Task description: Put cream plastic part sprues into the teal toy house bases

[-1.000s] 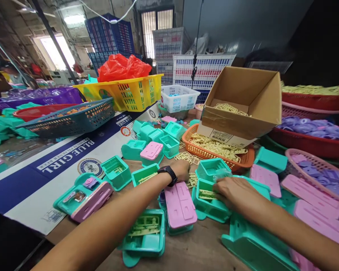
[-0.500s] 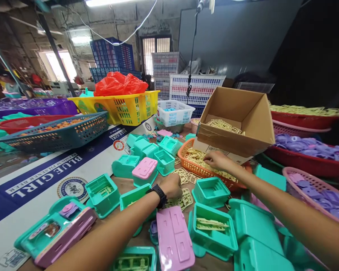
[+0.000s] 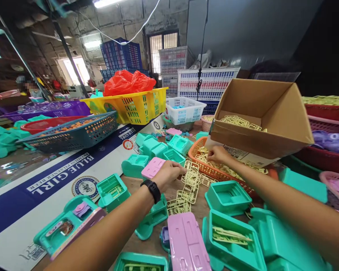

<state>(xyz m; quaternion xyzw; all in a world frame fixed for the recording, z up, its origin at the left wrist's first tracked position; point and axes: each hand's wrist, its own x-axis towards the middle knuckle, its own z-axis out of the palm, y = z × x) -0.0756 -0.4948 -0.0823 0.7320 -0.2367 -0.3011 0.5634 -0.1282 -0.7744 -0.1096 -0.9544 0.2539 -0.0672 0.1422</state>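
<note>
My left hand [image 3: 171,174], with a dark watch on its wrist, is above the table, its fingers closed at the edge of a pale yellow plastic frame [image 3: 191,174]. More such frames lie overlapped below it. Inside the orange basket [image 3: 196,148], my right hand [image 3: 219,154] pinches among thin pale yellow pieces; exactly which it grips is hidden. A pink lid [image 3: 152,167] on a green container is just behind my left hand. Nearer me stand an open green box [image 3: 228,197] and another green box [image 3: 234,246] with yellow pieces inside.
A cardboard box [image 3: 260,139] with yellow frames leans behind the orange basket. A pink panel [image 3: 188,241] stands near the front. A blue-grey basket [image 3: 73,135] of orange parts and a yellow basket [image 3: 135,109] with a red bag are left. Purple parts [image 3: 332,143] fill a container at right.
My left hand has risen from the frames on the table and moved forward, uncovering those beneath. My right hand stays in the orange basket. The view has shifted left.
</note>
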